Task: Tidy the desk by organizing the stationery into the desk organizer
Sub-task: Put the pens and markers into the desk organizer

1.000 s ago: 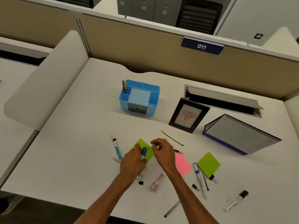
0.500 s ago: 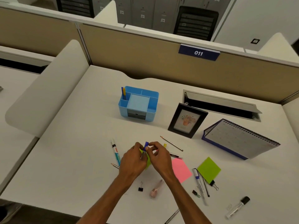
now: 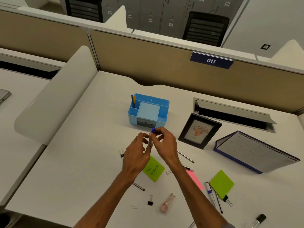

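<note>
A blue desk organizer (image 3: 162, 120) stands mid-desk with two pens (image 3: 133, 100) upright in its back-left slot. Just in front of it, above the desk, my left hand (image 3: 137, 155) and my right hand (image 3: 164, 143) both grip a blue-capped marker (image 3: 152, 136), held roughly upright with the cap on top. Under my hands lies a green sticky note (image 3: 153, 169) with writing. A pink note (image 3: 195, 179), another green note (image 3: 221, 183), markers (image 3: 209, 194), binder clips (image 3: 150, 201) and a pencil (image 3: 186, 157) are scattered on the desk.
A black photo frame (image 3: 199, 130) and a blue-edged desk calendar (image 3: 256, 153) stand to the right of the organizer. A cable hatch (image 3: 233, 112) is open behind them. A pink eraser-like item (image 3: 167, 204) and a black-capped marker (image 3: 257, 222) lie near the front edge.
Both hands rose from the green note with the blue-capped marker and moved toward the organizer. The note, earlier covered, now shows.
</note>
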Demonstrator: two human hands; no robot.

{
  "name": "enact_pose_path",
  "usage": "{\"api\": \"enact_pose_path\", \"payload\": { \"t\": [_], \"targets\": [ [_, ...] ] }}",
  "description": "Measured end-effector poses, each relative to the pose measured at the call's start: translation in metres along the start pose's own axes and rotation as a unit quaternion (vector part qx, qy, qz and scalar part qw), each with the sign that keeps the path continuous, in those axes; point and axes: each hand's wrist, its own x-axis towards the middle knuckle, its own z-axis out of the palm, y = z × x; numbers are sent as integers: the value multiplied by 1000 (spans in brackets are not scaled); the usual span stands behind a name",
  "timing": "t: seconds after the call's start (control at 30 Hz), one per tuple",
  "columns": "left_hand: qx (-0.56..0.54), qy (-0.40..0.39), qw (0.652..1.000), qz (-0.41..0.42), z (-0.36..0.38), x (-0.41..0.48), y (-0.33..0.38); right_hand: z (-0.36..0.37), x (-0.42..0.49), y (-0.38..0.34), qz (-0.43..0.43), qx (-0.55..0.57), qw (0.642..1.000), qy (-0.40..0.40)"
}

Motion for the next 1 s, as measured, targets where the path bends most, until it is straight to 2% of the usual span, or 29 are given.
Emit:
{"api": "enact_pose_path", "payload": {
  "t": [0.43,0.77,1.0],
  "targets": [
    [33,-37,998,35,-5,9,-47,0,160,-72,-73,27,984,159],
    [59,-32,998,14,-24,31,-94,45,217,-40,-62,-110,983,137],
    [51,-34,998,-1,-28,30,-110,57,221,-25,-32,-152,981,116]
  ]
}}
